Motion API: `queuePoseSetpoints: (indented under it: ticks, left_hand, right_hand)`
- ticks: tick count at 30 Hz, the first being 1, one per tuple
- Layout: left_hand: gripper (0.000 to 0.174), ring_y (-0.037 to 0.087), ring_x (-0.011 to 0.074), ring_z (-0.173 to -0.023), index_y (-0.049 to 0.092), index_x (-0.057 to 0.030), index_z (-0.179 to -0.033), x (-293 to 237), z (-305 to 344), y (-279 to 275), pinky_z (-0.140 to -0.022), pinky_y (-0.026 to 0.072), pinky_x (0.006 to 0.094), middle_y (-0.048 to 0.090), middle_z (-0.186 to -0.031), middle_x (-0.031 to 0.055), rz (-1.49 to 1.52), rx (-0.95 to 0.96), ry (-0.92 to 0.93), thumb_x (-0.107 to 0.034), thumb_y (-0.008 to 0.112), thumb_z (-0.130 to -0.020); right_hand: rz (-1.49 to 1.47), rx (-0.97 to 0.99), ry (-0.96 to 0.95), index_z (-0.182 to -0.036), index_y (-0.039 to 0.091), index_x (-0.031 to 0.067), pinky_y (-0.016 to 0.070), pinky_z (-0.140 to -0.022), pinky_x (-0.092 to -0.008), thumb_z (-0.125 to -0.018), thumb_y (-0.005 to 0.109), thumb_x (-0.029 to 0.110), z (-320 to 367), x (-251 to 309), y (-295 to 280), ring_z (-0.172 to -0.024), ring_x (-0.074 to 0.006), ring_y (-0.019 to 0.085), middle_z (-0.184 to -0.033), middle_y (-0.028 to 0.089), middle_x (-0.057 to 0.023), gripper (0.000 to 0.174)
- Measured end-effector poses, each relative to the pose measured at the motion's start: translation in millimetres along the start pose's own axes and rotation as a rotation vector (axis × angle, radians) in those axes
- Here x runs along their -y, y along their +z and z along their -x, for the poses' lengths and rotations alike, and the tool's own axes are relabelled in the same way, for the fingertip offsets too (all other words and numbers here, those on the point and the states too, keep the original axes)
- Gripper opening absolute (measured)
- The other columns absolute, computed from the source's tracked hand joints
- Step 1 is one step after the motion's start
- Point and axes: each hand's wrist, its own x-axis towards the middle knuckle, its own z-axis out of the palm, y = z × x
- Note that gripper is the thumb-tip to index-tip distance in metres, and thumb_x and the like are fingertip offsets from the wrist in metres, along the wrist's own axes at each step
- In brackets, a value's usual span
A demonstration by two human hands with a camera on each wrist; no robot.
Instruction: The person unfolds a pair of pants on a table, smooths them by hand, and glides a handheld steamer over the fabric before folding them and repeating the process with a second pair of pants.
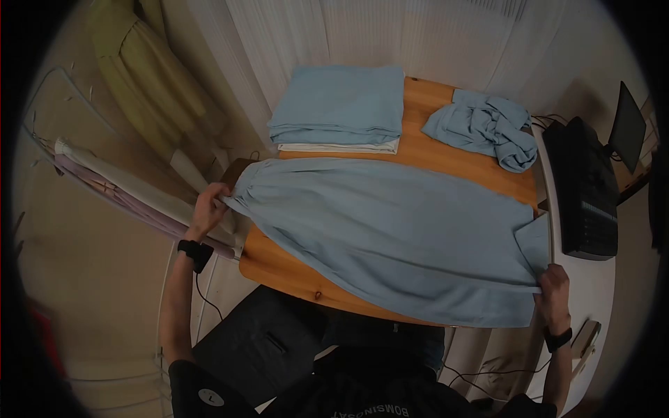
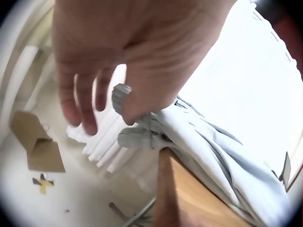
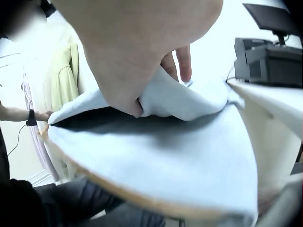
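A light blue garment (image 1: 390, 223) with a gathered elastic waist lies stretched lengthwise across the wooden table. At its left end my left hand (image 1: 208, 209) pinches the ribbed waistband (image 2: 137, 138) between thumb and finger, the other fingers hanging loose in the left wrist view. My right hand (image 1: 555, 296) grips the upper layer near the wide right end. In the right wrist view that layer (image 3: 175, 97) is lifted under my thumb, with a dark gap above the lower layer (image 3: 156, 146). A corner flap (image 1: 534, 240) is turned over at the right end.
Folded light blue cloth (image 1: 341, 104) is stacked at the back of the wooden table (image 1: 272, 261). A crumpled light blue cloth (image 1: 484, 129) lies at the back right. To the right, a black machine (image 1: 582, 188) stands on a white surface. A clothes rack (image 1: 111, 184) is at left.
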Motion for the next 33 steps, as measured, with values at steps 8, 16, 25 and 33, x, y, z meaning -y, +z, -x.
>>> queuePoseSetpoints:
  ticks: [8,16,25,33]
  left_hand:
    - [0.04,0.062,0.0259,-0.112,0.056,-0.0127,-0.13,17,17,42,-0.102,0.0454,0.041,0.066,-0.118,0.0073,1.249,0.302,-1.205,-0.033,0.055,-0.095]
    - [0.085,0.038,0.0295,-0.143,0.03,-0.0038,-0.154,-69,-30,61,-0.118,0.0293,0.0395,0.039,-0.156,0.0116,1.633,-0.029,-0.775,-0.069,0.031,-0.1]
    - [0.065,0.05,0.0262,-0.133,0.047,-0.0018,-0.145,-14,-22,84,-0.113,0.0385,0.0383,0.052,-0.145,0.0092,1.061,-0.109,-0.565,-0.045,0.062,-0.098]
    - [0.054,0.057,0.0264,-0.126,0.058,-0.0044,-0.136,53,-33,0,-0.108,0.0441,0.0401,0.06,-0.137,0.0092,1.331,-0.168,-0.576,-0.041,0.065,-0.097]
  right_hand:
    - [-0.116,0.128,-0.057,-0.068,0.056,0.0053,0.0428,-0.105,-0.0508,-0.044,0.067,0.019,53,47,25,-0.095,-0.0291,0.056,-0.092,0.058,-0.0087,0.03]
    - [-0.093,0.263,-0.281,-0.069,0.057,0.008,0.0408,-0.111,-0.0443,-0.052,0.068,0.02,42,44,27,-0.089,-0.023,0.058,-0.076,0.055,-0.0059,0.024]
    - [0.016,0.385,-0.194,-0.079,0.055,0.0085,0.04,-0.104,-0.0429,-0.059,0.07,0.022,33,38,29,-0.069,-0.0247,0.061,-0.065,0.058,-0.0065,0.028]
    - [0.242,0.242,0.263,-0.075,0.06,0.0065,0.0431,-0.088,-0.0449,-0.061,0.072,0.016,49,58,23,-0.064,-0.0296,0.063,-0.066,0.063,-0.0127,0.02]
